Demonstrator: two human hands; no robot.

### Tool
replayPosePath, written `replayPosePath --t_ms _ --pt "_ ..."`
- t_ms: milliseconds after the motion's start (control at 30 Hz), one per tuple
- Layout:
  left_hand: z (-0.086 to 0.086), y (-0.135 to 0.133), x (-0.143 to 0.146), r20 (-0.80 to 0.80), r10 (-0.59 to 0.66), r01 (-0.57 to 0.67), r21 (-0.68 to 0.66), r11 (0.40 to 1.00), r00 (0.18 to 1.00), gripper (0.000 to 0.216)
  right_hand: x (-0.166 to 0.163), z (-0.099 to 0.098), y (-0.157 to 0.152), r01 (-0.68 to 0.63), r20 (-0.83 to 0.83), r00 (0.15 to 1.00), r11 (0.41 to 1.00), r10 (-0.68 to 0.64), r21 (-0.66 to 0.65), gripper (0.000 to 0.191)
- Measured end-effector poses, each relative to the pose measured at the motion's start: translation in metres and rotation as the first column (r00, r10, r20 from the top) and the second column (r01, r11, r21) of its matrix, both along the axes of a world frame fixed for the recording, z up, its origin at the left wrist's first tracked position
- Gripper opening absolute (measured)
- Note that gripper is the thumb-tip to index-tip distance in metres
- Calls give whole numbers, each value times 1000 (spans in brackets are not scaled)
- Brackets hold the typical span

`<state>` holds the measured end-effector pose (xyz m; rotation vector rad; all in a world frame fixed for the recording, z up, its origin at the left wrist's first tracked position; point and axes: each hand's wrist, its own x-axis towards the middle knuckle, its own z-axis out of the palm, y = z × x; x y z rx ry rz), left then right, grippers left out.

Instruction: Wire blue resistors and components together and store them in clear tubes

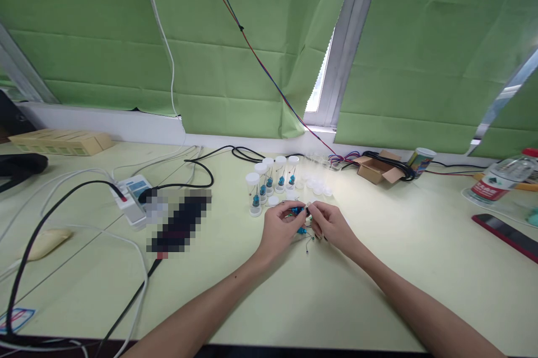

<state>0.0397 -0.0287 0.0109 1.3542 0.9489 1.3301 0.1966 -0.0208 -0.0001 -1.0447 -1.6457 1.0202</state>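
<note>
My left hand is closed in a pinch around a small blue-and-black part with thin wires. Its exact kind is too small to tell. The fingertips of my right hand are pinched together at the black end of this same part, touching my left fingertips. Below them, another blue part with a thin wire lead shows between the hands near the tabletop. Just beyond my left hand stand several clear, white-capped vials, each holding a similar blue part. Loose white caps lie behind my right hand.
On the left are a power strip, black and white cables and a blurred-out dark object. At the back right stand an open cardboard box and a printed canister. A water bottle and a phone are far right.
</note>
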Motion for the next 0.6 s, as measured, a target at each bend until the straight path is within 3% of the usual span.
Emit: replayPosePath --t_ms 267,600 --pt "-4 2 -2 -11 -9 9 5 1000 1000 23 0 4 -4 -59 -13 998 998 59 -10 35" --pt "-3 1 -1 -5 -38 38 33 999 999 20 0 0 -1 -37 10 999 999 37 17 43"
